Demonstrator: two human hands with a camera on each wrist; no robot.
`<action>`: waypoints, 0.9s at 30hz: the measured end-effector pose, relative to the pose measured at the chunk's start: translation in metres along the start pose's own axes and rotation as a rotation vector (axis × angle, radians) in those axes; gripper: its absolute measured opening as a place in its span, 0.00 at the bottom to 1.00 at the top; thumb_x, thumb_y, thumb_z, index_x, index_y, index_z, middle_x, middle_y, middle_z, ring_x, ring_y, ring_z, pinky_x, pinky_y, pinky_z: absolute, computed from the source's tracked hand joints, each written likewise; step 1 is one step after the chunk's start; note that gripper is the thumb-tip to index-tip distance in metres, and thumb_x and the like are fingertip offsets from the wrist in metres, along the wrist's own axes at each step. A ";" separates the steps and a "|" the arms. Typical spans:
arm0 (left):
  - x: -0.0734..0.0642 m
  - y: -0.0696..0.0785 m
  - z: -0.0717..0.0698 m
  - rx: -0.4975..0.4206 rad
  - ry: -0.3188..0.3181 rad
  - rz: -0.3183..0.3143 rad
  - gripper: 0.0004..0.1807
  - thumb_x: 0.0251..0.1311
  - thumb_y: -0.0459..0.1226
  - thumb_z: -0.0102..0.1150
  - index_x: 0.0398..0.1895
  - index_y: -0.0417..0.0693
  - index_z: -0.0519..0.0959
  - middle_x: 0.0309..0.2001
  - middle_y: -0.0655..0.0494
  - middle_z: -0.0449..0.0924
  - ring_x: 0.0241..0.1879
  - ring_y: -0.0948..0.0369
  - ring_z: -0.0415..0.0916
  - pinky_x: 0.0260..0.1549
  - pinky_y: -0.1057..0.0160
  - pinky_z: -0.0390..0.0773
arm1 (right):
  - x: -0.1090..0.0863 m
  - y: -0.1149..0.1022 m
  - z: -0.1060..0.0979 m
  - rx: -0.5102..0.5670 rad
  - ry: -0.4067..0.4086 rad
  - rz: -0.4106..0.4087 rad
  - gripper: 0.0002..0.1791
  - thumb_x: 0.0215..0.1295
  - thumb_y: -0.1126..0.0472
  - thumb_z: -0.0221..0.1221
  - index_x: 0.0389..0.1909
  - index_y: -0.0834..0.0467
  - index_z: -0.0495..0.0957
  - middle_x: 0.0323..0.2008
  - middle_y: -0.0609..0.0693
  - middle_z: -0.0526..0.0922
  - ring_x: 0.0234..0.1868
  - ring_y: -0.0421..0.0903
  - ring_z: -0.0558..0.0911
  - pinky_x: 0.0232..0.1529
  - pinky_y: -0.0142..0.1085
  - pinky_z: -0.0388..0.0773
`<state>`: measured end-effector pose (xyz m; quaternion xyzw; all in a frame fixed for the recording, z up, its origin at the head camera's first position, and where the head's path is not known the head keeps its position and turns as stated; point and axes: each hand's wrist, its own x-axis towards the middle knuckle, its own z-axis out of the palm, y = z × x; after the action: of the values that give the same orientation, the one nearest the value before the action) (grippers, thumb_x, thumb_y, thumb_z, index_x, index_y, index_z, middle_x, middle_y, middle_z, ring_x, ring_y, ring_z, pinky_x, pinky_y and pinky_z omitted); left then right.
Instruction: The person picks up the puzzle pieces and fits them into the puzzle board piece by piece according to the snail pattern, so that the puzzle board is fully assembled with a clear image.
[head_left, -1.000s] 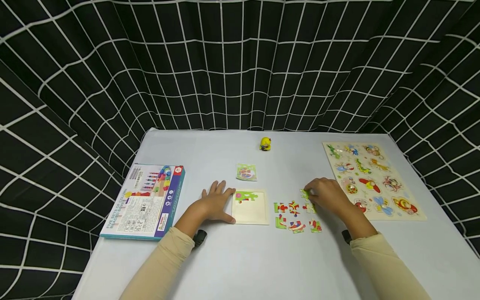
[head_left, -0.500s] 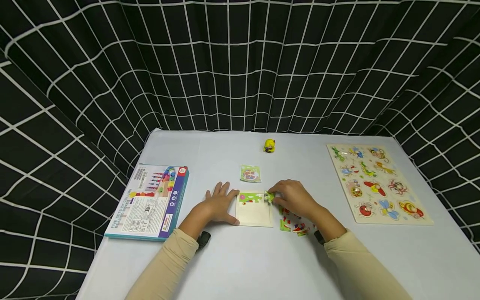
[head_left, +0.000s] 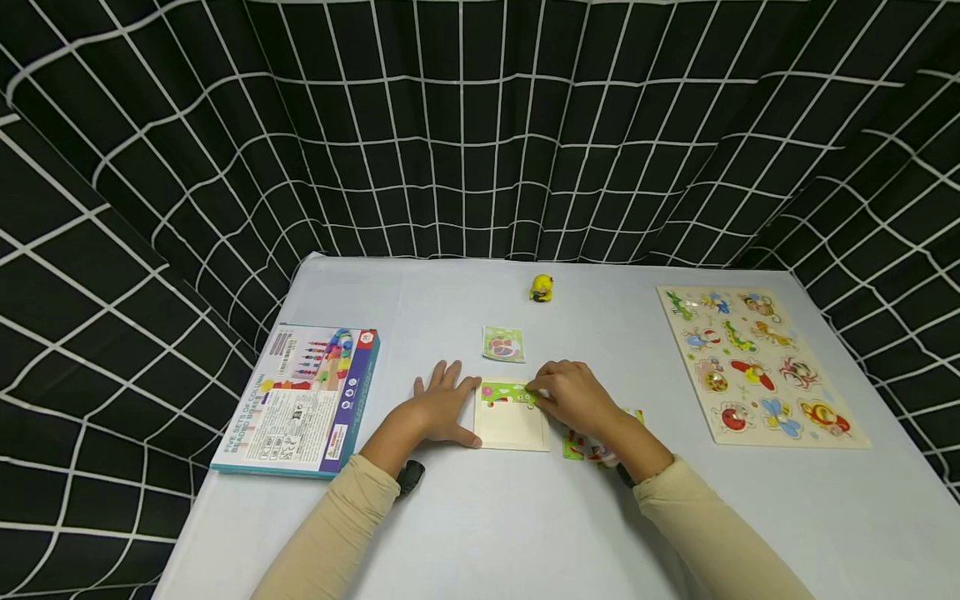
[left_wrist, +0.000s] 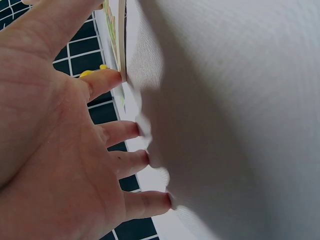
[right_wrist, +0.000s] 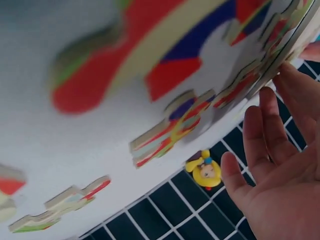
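A small square wooden puzzle tray (head_left: 513,429) lies on the table, with joined green jigsaw pieces (head_left: 501,392) along its top edge. My left hand (head_left: 433,414) has its fingers spread, thumb and index fingertip touching the tray's left side. At the tray's top right corner, my right hand (head_left: 576,397) pinches a green jigsaw piece (head_left: 532,398), which the fingertips partly cover. Loose red and green jigsaw pieces (head_left: 574,447) lie beneath the right wrist, mostly hidden in the head view. The right wrist view shows several of these loose pieces (right_wrist: 172,127) close up.
A picture card (head_left: 503,343) lies behind the tray, and a yellow toy figure (head_left: 542,288) stands farther back. To the left is a boxed bead set (head_left: 296,400). A large insect puzzle board (head_left: 761,367) lies at the right. Black gridded cloth (head_left: 480,133) hangs behind the table.
My right hand has carried the green piece leftward from the loose pieces to the tray's top right corner, beside the joined pieces. The left hand stays at the tray's left edge.
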<state>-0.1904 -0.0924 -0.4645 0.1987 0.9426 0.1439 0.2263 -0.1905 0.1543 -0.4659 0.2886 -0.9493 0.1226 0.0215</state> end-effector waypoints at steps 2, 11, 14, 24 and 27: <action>-0.001 0.001 -0.001 0.006 -0.002 -0.003 0.55 0.44 0.57 0.74 0.75 0.54 0.57 0.77 0.41 0.40 0.76 0.41 0.32 0.65 0.30 0.45 | 0.000 -0.001 0.000 -0.004 -0.004 0.017 0.12 0.56 0.61 0.70 0.43 0.54 0.87 0.42 0.49 0.85 0.46 0.51 0.81 0.53 0.54 0.73; -0.002 0.001 -0.002 -0.005 -0.009 -0.006 0.55 0.44 0.57 0.74 0.75 0.54 0.56 0.77 0.41 0.38 0.76 0.41 0.31 0.66 0.30 0.44 | 0.001 -0.003 -0.005 0.027 -0.049 0.032 0.13 0.57 0.64 0.68 0.45 0.55 0.86 0.42 0.48 0.86 0.47 0.51 0.82 0.56 0.58 0.71; -0.001 0.001 -0.001 -0.006 -0.006 -0.009 0.56 0.44 0.57 0.74 0.75 0.54 0.56 0.77 0.41 0.38 0.76 0.41 0.31 0.66 0.30 0.43 | -0.002 0.000 -0.013 0.082 -0.098 0.029 0.14 0.59 0.65 0.66 0.48 0.56 0.85 0.45 0.50 0.86 0.50 0.51 0.82 0.57 0.58 0.70; -0.001 0.000 -0.001 -0.007 -0.012 0.004 0.56 0.44 0.56 0.74 0.75 0.53 0.55 0.77 0.40 0.37 0.76 0.40 0.29 0.65 0.29 0.43 | -0.033 0.019 -0.027 0.249 -0.182 0.164 0.18 0.62 0.64 0.64 0.53 0.59 0.81 0.51 0.52 0.83 0.56 0.53 0.79 0.57 0.51 0.73; -0.001 0.000 -0.002 -0.006 -0.016 0.005 0.56 0.44 0.56 0.74 0.75 0.53 0.55 0.77 0.40 0.36 0.76 0.40 0.29 0.65 0.28 0.43 | -0.041 0.021 -0.027 0.187 -0.164 0.139 0.18 0.57 0.63 0.68 0.50 0.59 0.82 0.47 0.50 0.85 0.50 0.50 0.81 0.53 0.49 0.75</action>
<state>-0.1906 -0.0932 -0.4625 0.2016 0.9399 0.1457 0.2341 -0.1688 0.2001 -0.4492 0.2318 -0.9501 0.1877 -0.0919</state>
